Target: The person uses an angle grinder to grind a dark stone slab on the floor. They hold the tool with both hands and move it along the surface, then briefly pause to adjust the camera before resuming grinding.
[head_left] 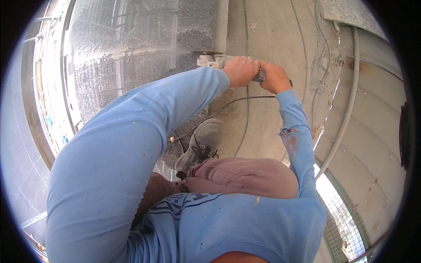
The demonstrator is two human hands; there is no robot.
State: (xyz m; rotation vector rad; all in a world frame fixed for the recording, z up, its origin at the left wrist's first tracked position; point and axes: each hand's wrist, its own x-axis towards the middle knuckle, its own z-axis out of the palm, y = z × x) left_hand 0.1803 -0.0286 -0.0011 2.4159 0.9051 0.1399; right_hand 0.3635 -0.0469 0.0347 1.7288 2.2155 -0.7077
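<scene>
Both my hands are closed around an angle grinder (209, 61), which lies sideways across the view with its head to the left. My left hand (241, 71) wraps the body just behind the head. Further right, my right hand (276, 78) grips the rear part of the body. The thin cutting disc (205, 52) sits at the right edge of a large grey speckled stone slab (140, 26). A straight cut line runs leftward from the disc across the slab, with a haze of dust along it. I cannot tell how deep the disc sits.
A black cable (237, 100) trails from near my right hand down past my dusty shoe (208, 133). More cables run over the dusty floor (272, 30). On the right stand metal panels with a long pipe (353, 74). Green-framed mesh (346, 223) is at lower right.
</scene>
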